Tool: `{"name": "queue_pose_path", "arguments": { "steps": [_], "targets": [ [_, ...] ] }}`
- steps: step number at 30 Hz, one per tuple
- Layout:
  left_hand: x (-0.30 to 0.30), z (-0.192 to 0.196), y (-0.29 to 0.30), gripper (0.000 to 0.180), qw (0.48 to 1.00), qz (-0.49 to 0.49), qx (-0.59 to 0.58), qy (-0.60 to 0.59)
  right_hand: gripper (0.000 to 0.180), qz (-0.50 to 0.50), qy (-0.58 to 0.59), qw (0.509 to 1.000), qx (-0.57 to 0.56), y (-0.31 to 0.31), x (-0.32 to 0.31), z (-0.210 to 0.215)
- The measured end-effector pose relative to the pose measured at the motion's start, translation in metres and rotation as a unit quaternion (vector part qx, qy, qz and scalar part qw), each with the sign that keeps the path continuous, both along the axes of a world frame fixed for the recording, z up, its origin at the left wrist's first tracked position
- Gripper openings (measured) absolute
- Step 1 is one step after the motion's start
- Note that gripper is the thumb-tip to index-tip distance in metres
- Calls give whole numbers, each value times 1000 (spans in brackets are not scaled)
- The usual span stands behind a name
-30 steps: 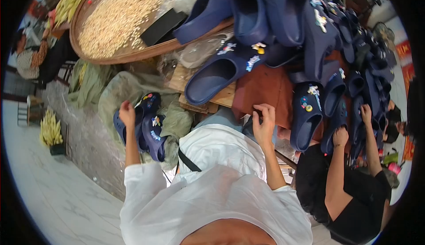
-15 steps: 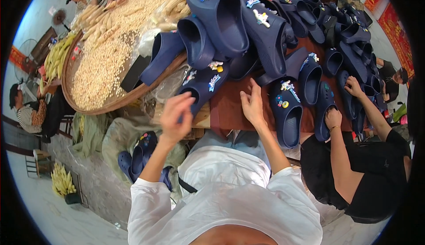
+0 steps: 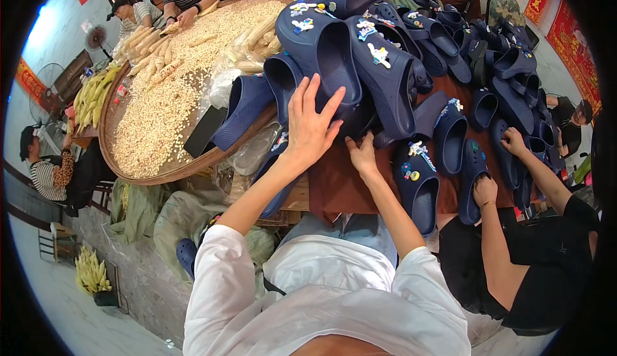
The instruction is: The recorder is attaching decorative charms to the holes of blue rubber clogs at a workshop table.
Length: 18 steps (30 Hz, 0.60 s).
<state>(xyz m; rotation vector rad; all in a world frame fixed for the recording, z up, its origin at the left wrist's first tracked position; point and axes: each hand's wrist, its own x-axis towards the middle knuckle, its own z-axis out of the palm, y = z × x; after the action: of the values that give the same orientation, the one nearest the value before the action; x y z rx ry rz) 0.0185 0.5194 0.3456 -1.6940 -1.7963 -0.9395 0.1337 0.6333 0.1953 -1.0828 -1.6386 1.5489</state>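
Largest item: the table under a brown cloth (image 3: 340, 185), directly in front of you. On it stands the heap of dark blue clogs (image 3: 439, 57), spread from your front toward the far right.

To your left, a round woven tray (image 3: 193, 171) carries ears of corn (image 3: 149, 60) and a broad layer of loose kernels.

To your right, a co-worker in black (image 3: 546, 275) has one hand at a narrow clog (image 3: 474, 156) and the other at a clog farther right.

Nearest your hands: the front clog (image 3: 321, 41), tilted on the near side of the heap, its foot hole facing you. A second clog leans beside it at left, over the tray's rim. A lower clog (image 3: 276, 196) is partly hidden by your left forearm.

Your left hand (image 3: 312, 124) lies across the lower part of the front clog and its left neighbour; fingers spread, thumb apart. Firm contact cannot be told.

Your right hand (image 3: 363, 153) is just under the stacked clogs, over the cloth, fingertips up against dark blue in this view. Whether it grips anything cannot be told.

Smaller: a black box (image 3: 204, 132) on the tray's near side; white charms (image 3: 379, 55) on the clog straps.
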Motion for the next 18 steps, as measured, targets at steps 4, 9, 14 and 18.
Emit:
{"name": "queue_pose_path", "arguments": {
  "steps": [4,9,14,18],
  "targets": [
    [-1,-4,4,66,999,11,38,-13,90,-66,-93,989,99,4,-13,-18],
    [32,-29,-9,46,987,-134,86,11,94,-114,-35,976,183,38,-27,-80],
    [49,-49,2,58,963,-211,-76,-148,90,-51,-88,987,121,66,-16,-116],
    [34,-68,51,71,599,-309,-234,-701,82,81,-108,973,185,62,-6,-108]
  ]
}}
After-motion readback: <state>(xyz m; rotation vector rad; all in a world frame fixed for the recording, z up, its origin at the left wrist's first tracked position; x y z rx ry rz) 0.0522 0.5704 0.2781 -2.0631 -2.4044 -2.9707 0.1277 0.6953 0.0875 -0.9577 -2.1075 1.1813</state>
